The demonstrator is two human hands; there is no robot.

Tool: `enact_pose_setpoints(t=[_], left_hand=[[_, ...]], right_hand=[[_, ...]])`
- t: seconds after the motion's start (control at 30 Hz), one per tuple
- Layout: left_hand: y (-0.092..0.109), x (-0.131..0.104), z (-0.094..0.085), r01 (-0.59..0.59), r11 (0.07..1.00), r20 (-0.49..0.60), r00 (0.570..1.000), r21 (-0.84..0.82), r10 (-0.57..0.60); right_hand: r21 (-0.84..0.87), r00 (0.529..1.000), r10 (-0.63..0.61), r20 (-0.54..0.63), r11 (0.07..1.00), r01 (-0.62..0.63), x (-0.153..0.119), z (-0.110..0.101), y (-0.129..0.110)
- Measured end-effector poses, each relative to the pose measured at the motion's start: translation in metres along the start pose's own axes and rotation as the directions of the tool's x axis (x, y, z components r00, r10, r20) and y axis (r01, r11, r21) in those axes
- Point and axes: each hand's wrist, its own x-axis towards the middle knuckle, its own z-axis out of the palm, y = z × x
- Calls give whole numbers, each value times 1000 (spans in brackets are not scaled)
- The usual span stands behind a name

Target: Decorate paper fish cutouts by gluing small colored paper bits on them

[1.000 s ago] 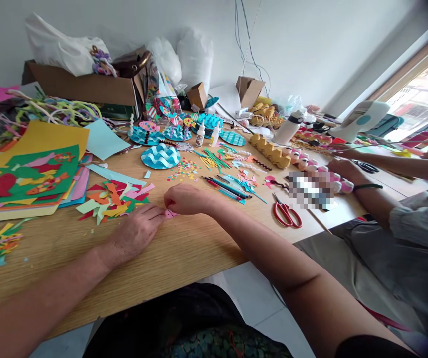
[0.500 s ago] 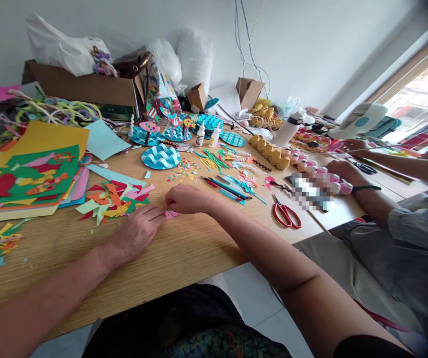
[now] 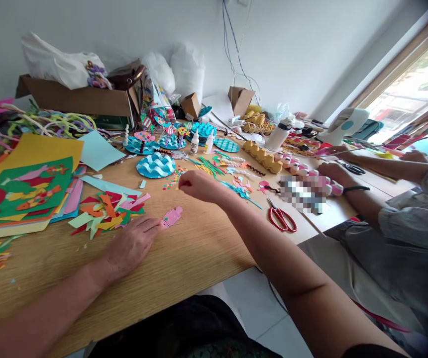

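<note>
A pink paper cutout [image 3: 172, 217] with small dots lies on the wooden table [image 3: 199, 243]. The fingertips of my left hand [image 3: 134, 243] rest on its left end, pressed together and pinning it down. Above and to the right of the cutout, my right hand [image 3: 199, 186] hangs over the table with its fingers curled in a pinch; whatever is between them is too small to make out. Just behind it are small coloured paper dots [image 3: 172, 180]. Coloured paper scraps [image 3: 113, 211] are heaped behind my left hand.
Red-handled scissors [image 3: 281, 218] lie right of my right forearm. Two white glue bottles [image 3: 194, 142] stand behind a blue wavy paper disc [image 3: 156, 165]. Stacked coloured sheets [image 3: 23, 189] fill the left side. At the right, another person's hands [image 3: 329, 173] are over the table.
My right hand has lifted off the pink cutout and moved right and back, uncovering most of it. My left hand stays on its end. The view has shifted slightly.
</note>
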Motion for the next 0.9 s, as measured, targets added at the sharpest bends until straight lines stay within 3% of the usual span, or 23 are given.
enact_pose_setpoints(t=[0.13, 0.27, 0.4, 0.6, 0.9], left_hand=[[-1, 1, 0, -26, 1000, -40, 999, 10, 26], [-2, 1, -1, -23, 1000, -83, 996, -16, 21], [-2, 1, 0, -35, 999, -97, 995, -26, 32], [-2, 1, -1, -11, 999, -72, 997, -36, 8], [-2, -1, -1, -14, 999, -54, 998, -33, 12]], right_hand=[[-41, 980, 171, -101, 984, -176, -2, -2, 33], [-77, 983, 184, -26, 980, -186, 0, 9, 49], [-68, 989, 147, 20, 987, -145, 11, 16, 46], [91, 976, 128, 176, 985, -145, 34, 19, 33], [-85, 985, 52, 165, 996, -38, 56, 31, 32]])
